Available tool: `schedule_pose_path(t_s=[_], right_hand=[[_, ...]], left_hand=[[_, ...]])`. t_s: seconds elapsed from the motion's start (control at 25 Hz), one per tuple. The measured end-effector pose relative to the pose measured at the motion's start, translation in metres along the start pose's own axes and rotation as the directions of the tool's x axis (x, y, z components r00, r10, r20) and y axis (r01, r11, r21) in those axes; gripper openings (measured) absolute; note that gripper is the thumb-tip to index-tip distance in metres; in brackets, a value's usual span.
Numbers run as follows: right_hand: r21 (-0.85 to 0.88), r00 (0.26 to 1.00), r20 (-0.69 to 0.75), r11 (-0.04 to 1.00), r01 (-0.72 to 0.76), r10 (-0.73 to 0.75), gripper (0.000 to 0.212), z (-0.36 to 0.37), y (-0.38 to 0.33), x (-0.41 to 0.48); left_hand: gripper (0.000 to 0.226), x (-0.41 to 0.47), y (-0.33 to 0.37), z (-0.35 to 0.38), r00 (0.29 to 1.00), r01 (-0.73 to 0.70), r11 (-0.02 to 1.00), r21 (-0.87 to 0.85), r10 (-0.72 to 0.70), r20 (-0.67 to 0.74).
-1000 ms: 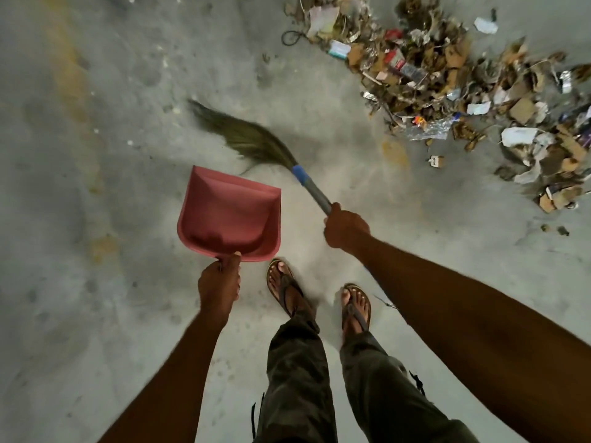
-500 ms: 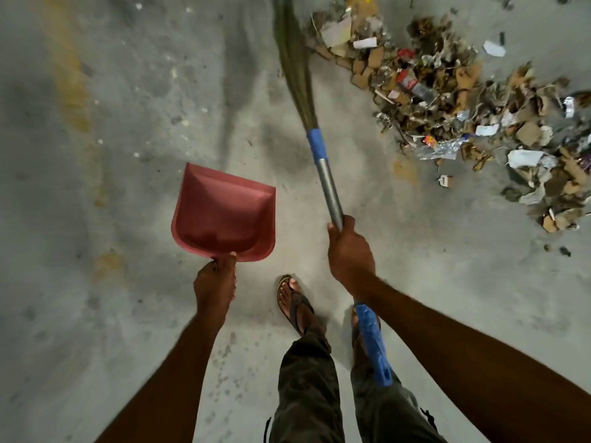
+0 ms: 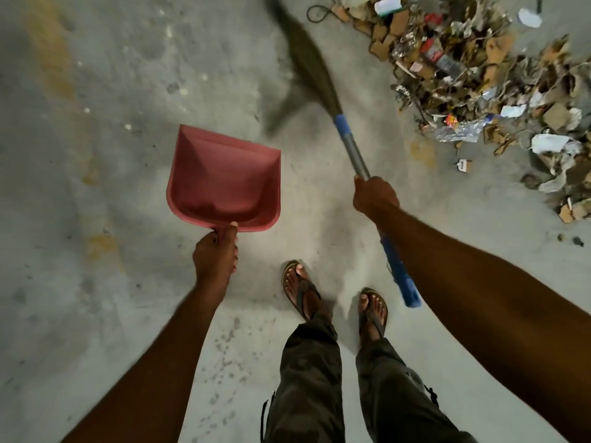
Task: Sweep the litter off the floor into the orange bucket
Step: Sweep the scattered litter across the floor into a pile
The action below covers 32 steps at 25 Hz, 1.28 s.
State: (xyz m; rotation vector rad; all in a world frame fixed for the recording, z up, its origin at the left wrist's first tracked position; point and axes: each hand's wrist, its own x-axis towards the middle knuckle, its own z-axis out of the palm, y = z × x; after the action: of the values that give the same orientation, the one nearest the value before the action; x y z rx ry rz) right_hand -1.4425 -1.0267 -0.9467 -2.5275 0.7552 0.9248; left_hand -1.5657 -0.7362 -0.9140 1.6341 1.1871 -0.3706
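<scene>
Nearest: your sandals (image 3: 302, 290) planted on concrete floor (image 3: 96, 314). Just beyond, left: your left hand (image 3: 216, 254) curled round handle of red dustpan (image 3: 224, 180), thumb on top, pan mouth facing far. Right: your right hand (image 3: 375, 195) fisted round broom (image 3: 353, 151) shaft, blue end poking back beside your forearm. Bristles blurred, angled far-left. Far right: litter (image 3: 479, 75) heaped on floor, well apart from dustpan.

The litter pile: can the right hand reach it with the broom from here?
Probably yes. The right hand grips the broom, and open floor lies between its bristles and the litter. The hand alone looks too far off.
</scene>
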Motion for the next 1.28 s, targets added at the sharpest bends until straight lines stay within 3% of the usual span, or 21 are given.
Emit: schedule_pose_path(t_s=[0.04,0.12,0.2,0.24,0.32,0.44,0.56,0.64,0.72,0.84,0.96,1.12,1.2,1.28], right_hand=[[0.181,0.995,0.018,0.979,-0.097,0.095,0.057,-0.011,0.001,0.002],[0.535,0.978,0.04,0.822,-0.195,0.206,0.059,-0.033,-0.001,-0.002],[0.752,0.971,0.106,0.621,-0.221,0.216,0.053,-0.05,-0.004,-0.02],[0.788,0.973,0.138,0.575,-0.219,0.182,0.052,-0.055,-0.007,-0.032],[0.739,0.99,0.119,0.659,-0.136,0.071,0.06,-0.057,-0.019,-0.051],[0.31,0.992,-0.013,0.943,0.124,-0.126,0.065,-0.047,-0.044,-0.05],[-0.071,0.953,-0.023,0.951,0.3,-0.302,0.06,-0.038,-0.078,-0.022],[-0.124,0.941,0.106,0.935,0.333,-0.321,0.059,-0.033,-0.093,0.014],[-0.072,0.954,0.218,0.971,0.226,-0.206,0.061,-0.035,-0.094,0.051],[0.287,0.946,0.323,0.952,-0.11,0.013,0.056,-0.055,-0.082,0.088],[0.589,0.927,0.334,0.73,-0.347,0.171,0.045,-0.098,-0.079,0.108],[0.84,0.924,0.337,0.387,-0.381,0.18,0.051,-0.169,-0.096,0.103],[0.845,0.951,0.273,0.435,-0.31,0.147,0.052,-0.188,-0.113,0.085],[0.777,0.975,0.188,0.589,-0.222,0.119,0.056,-0.181,-0.14,0.07]], left_hand=[[0.035,0.001,0.005,0.001,1.0,-0.005,1.0,0.0,0.005,0.007],[0.037,0.0,0.016,0.002,0.999,-0.004,1.0,-0.005,0.004,0.035],[0.037,-0.005,0.024,0.002,0.999,-0.001,1.0,-0.01,0.001,0.046],[0.038,-0.008,0.027,0.002,0.999,0.005,1.0,-0.016,-0.004,0.04],[0.039,-0.013,0.036,0.0,0.999,0.014,1.0,-0.026,-0.014,0.033],[0.039,-0.012,0.048,-0.002,1.0,0.014,1.0,-0.011,-0.014,0.019],[0.038,0.005,0.063,0.002,1.0,0.005,1.0,0.009,-0.004,-0.011],[0.037,0.022,0.074,0.013,1.0,0.017,1.0,-0.003,-0.017,-0.012],[0.036,0.036,0.084,0.027,1.0,0.028,0.999,-0.028,-0.028,-0.009],[0.036,0.051,0.109,0.053,0.999,0.03,0.999,-0.022,-0.029,0.021],[0.036,0.06,0.145,0.078,0.998,-0.004,1.0,0.022,0.002,0.061],[0.039,0.066,0.202,0.096,0.995,-0.028,0.999,0.043,0.024,0.093],[0.041,0.068,0.224,0.096,0.994,-0.045,0.998,0.051,0.04,0.098],[0.043,0.077,0.241,0.089,0.996,-0.051,0.995,0.08,0.045,0.078]])
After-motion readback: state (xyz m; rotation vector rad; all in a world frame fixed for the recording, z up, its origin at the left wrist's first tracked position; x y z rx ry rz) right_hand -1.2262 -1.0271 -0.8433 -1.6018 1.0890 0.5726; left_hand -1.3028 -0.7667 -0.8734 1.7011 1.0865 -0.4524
